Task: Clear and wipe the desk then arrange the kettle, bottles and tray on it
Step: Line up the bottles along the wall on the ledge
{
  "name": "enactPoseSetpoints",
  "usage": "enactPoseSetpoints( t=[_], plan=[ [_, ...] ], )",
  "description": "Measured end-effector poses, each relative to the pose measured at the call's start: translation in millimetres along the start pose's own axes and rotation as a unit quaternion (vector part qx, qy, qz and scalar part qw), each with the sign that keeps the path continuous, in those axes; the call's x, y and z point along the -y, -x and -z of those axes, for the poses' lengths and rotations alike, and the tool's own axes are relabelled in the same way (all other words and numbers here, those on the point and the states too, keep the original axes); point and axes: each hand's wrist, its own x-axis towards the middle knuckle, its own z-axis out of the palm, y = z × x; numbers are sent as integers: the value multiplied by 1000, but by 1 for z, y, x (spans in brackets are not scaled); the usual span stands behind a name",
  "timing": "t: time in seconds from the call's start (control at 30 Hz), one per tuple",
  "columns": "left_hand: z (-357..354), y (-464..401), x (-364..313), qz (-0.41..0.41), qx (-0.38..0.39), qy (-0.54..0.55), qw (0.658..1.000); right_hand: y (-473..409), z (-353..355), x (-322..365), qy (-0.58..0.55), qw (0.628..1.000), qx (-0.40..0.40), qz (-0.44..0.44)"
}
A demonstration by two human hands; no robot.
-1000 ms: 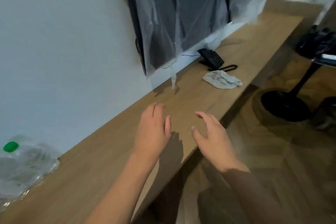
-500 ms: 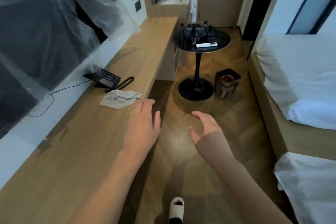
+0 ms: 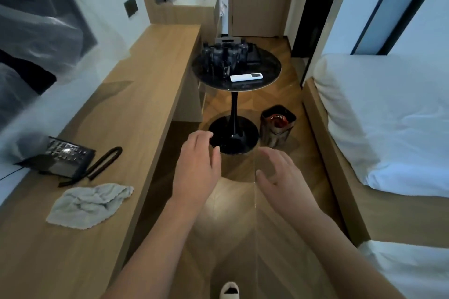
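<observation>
Looking down a narrow room, the head view shows both hands held out over the wooden floor (image 3: 233, 238), neither touching anything. The left hand (image 3: 198, 170) is open, back upward, fingers relaxed and slightly bent, just off the front edge of the worktop (image 3: 136, 104). The right hand (image 3: 281, 177) is also open, fingers spread and loosely curved, empty.

The worktop runs along the left wall. On its near part lies a crumpled grey cloth (image 3: 88, 205). Just behind the cloth sits a black telephone (image 3: 64, 160), its dark cord looped beside it. The remainder of the worktop surface farther along shows bare wood.

A small round black table (image 3: 264, 73) stands on the floor beyond the hands, apart from the worktop's front edge. On it is a cluster of dark items (image 3: 226, 54); blur prevents telling individual bottles, kettle or tray apart. A white remote control (image 3: 246, 76) lies at the table's near edge.

A dark waste bin (image 3: 277, 126) with something red inside stands on the floor just right of the table's base. A bed (image 3: 388, 124) with white bedding fills the right side. Clear plastic sheeting (image 3: 41, 31) covers a dark panel on the left wall. A white slipper (image 3: 229, 290) shows at the bottom edge.
</observation>
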Motion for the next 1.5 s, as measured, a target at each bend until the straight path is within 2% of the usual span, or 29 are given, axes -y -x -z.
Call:
enactPoseSetpoints(
  t=[0.3,0.47,0.6,0.73,1.23,1.4,1.5],
  plan=[
    [-85,-160,-18,-30,44,5,999,-161,30,-72,-22,999,-13,-42],
    [-133,-256,-29,-26,24,-14,999,-274,52,-112,-37,999,-4,-34],
    [-153,-338,-45,-40,-4,-21,999,-366,76,-123,-53,998,-10,-31],
    [-173,-402,-52,-20,-16,-5,1000,-442,83,-126,-54,998,-5,-13],
    [-270,-655,45,32,11,-3,999,-717,32,-137,-13,997,57,-40],
    [-283,-707,79,105,7,12,994,-780,14,-143,-24,995,89,-32],
    [-298,-727,94,151,33,9,988,-816,0,-149,-31,991,125,-21]
  ],
)
